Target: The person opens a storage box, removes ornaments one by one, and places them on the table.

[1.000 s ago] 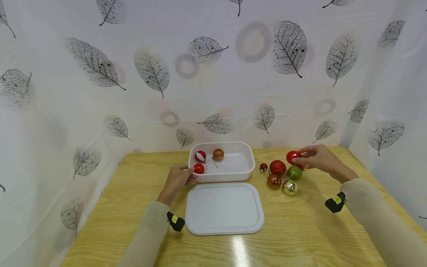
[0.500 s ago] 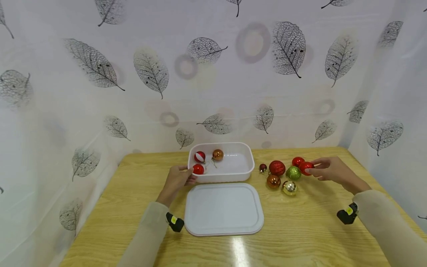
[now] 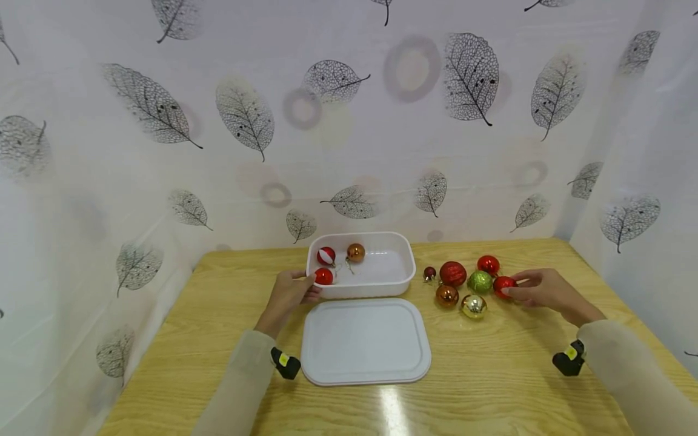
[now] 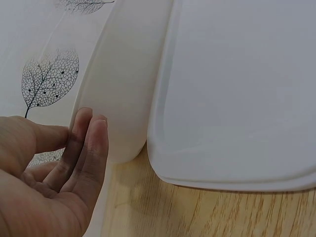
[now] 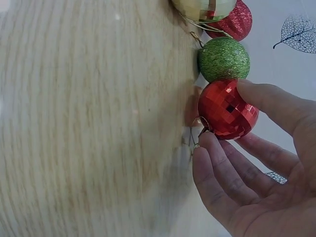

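My right hand holds a faceted red Christmas ball between thumb and fingers, low at the table. Touching it in the right wrist view is a glittery green ball. Behind these lies another red ball. With my left hand I pinch the near left rim of a white plastic box, thumb over the edge and fingers against the outer wall. Inside the box are a red-and-white ball, a copper ball and a red ball by my left thumb.
In front of the box lies a flat white lid. Left of the green ball are a big red ball, a small dark red ball, an orange ball and a gold ball. A leaf-patterned curtain encloses the table.
My right hand has carried the red ball from behind the green one rightward and toward me, down to the table beside it. The left hand stays on the box rim.
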A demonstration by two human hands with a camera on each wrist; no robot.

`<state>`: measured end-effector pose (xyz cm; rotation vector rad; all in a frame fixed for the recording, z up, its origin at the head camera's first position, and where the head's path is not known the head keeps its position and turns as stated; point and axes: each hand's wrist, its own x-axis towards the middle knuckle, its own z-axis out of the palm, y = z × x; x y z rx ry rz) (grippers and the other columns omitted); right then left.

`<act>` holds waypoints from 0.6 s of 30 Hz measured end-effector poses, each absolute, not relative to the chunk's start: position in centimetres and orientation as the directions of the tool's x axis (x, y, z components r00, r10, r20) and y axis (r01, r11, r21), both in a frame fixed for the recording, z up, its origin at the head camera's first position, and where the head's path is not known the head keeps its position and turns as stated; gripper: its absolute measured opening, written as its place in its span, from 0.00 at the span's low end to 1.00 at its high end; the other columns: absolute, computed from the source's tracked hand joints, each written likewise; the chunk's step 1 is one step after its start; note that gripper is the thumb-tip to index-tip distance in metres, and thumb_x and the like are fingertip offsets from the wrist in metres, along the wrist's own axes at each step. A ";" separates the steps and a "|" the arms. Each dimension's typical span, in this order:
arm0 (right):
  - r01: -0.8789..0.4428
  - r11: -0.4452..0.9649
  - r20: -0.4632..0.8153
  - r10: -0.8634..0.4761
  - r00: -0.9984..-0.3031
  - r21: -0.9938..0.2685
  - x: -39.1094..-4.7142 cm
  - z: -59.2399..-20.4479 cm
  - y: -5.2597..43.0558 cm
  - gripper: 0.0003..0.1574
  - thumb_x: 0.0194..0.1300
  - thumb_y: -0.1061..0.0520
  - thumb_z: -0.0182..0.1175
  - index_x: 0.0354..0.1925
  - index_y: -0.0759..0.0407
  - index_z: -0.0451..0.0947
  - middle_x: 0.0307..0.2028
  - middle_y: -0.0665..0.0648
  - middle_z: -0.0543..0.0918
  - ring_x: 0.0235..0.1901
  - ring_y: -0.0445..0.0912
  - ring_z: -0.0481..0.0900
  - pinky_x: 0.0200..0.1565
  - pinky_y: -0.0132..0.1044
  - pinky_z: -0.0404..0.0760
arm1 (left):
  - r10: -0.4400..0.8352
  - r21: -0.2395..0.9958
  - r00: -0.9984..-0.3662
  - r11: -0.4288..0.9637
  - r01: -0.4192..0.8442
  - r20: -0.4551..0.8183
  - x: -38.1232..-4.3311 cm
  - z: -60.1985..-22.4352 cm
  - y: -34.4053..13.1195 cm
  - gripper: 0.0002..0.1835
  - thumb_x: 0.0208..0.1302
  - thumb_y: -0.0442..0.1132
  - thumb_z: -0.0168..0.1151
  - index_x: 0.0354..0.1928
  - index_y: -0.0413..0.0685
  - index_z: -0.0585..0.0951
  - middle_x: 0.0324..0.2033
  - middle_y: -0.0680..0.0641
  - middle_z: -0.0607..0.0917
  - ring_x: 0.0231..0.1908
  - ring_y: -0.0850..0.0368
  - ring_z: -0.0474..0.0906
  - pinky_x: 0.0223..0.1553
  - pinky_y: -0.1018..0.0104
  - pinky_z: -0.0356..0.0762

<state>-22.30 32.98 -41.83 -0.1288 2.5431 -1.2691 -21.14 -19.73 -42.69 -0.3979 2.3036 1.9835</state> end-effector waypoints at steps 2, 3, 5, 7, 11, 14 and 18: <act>0.050 0.602 -0.223 -0.216 -0.951 -0.797 -22.2 -41.9 32.9 0.45 0.70 0.50 0.66 0.67 0.82 0.61 0.57 0.80 0.76 0.39 0.54 0.88 0.42 0.43 0.90 | -0.148 0.960 -0.963 0.132 -0.246 -0.226 -21.2 -42.7 -19.7 0.21 0.75 0.34 0.57 0.62 0.25 0.74 0.30 0.39 0.87 0.26 0.55 0.86 0.33 0.66 0.89; 0.048 0.603 -0.223 -0.218 -0.950 -0.796 -22.1 -41.9 32.9 0.45 0.70 0.50 0.66 0.67 0.82 0.61 0.57 0.80 0.77 0.39 0.54 0.88 0.42 0.43 0.90 | -0.149 0.960 -0.963 0.134 -0.247 -0.227 -21.2 -42.7 -19.7 0.21 0.75 0.34 0.57 0.62 0.25 0.74 0.30 0.39 0.87 0.26 0.55 0.86 0.33 0.66 0.89; 0.046 0.607 -0.223 -0.220 -0.949 -0.794 -22.0 -41.8 32.8 0.45 0.70 0.50 0.66 0.67 0.82 0.62 0.56 0.80 0.77 0.39 0.53 0.87 0.42 0.43 0.90 | -0.150 0.959 -0.962 0.136 -0.247 -0.227 -21.2 -42.7 -19.7 0.20 0.75 0.34 0.57 0.61 0.25 0.74 0.30 0.39 0.87 0.26 0.55 0.86 0.33 0.66 0.89; 0.046 0.612 -0.225 -0.219 -0.949 -0.790 -21.9 -41.7 32.7 0.45 0.69 0.50 0.66 0.67 0.82 0.62 0.56 0.79 0.77 0.40 0.53 0.87 0.42 0.43 0.90 | -0.149 0.960 -0.963 0.137 -0.245 -0.225 -21.2 -42.8 -19.7 0.20 0.75 0.34 0.57 0.61 0.25 0.74 0.30 0.39 0.87 0.26 0.56 0.86 0.33 0.67 0.89; 0.053 0.614 -0.230 -0.214 -0.949 -0.788 -21.8 -41.6 32.5 0.44 0.69 0.50 0.67 0.66 0.81 0.63 0.56 0.79 0.77 0.40 0.52 0.87 0.41 0.43 0.89 | -0.149 0.961 -0.964 0.132 -0.242 -0.222 -21.2 -42.8 -19.7 0.20 0.75 0.34 0.57 0.61 0.25 0.74 0.30 0.39 0.87 0.25 0.56 0.86 0.32 0.67 0.89; 0.056 0.605 -0.232 -0.216 -0.949 -0.794 -21.9 -41.5 32.5 0.44 0.69 0.50 0.67 0.66 0.81 0.63 0.57 0.80 0.76 0.40 0.53 0.87 0.41 0.43 0.90 | -0.151 0.962 -0.963 0.128 -0.243 -0.223 -21.2 -42.7 -19.7 0.20 0.75 0.34 0.57 0.61 0.24 0.74 0.29 0.39 0.87 0.25 0.56 0.86 0.32 0.66 0.89; 0.051 0.611 -0.227 -0.215 -0.950 -0.790 -22.1 -41.5 32.8 0.45 0.69 0.50 0.66 0.67 0.81 0.62 0.58 0.80 0.76 0.40 0.53 0.87 0.42 0.43 0.89 | -0.150 0.963 -0.964 0.128 -0.239 -0.219 -21.1 -42.6 -19.6 0.20 0.75 0.33 0.57 0.61 0.23 0.74 0.29 0.39 0.87 0.25 0.56 0.85 0.32 0.66 0.89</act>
